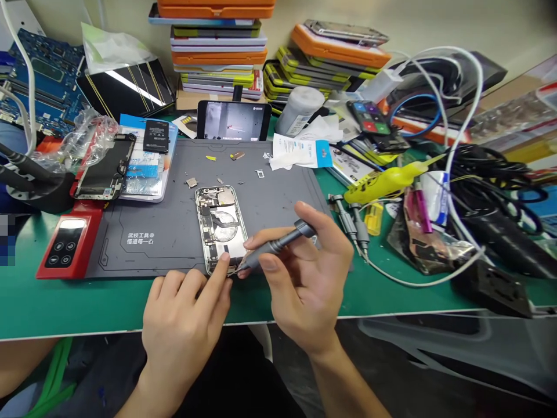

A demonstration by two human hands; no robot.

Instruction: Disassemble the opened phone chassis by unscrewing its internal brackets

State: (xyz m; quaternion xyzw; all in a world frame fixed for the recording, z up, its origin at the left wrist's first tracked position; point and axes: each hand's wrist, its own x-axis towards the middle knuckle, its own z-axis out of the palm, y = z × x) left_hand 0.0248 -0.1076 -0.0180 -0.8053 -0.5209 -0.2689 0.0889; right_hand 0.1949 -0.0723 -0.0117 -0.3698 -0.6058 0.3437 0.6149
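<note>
An opened smartphone (223, 216), its inner parts bare, lies on the grey mat (278, 197). My left hand (183, 310) is at its lower end, the index finger pressed on the inside and the other fingers curled. In my right hand (311, 278) is a grey precision screwdriver (281, 242), slanted, its tip at the phone's bottom edge. The fingers hide part of that edge. Above the phone lie a small metal piece (191, 183), a SIM tray (260, 173) and a copper-coloured part (237, 156).
A propped phone (234, 121) shows a video at the back, before stacked cases (220, 58). Left are a red device (69, 244), a removed screen (107, 168) and a battery (155, 136). Right are more screwdrivers (346, 220), a yellow bottle (383, 180) and tangled cables (491, 180).
</note>
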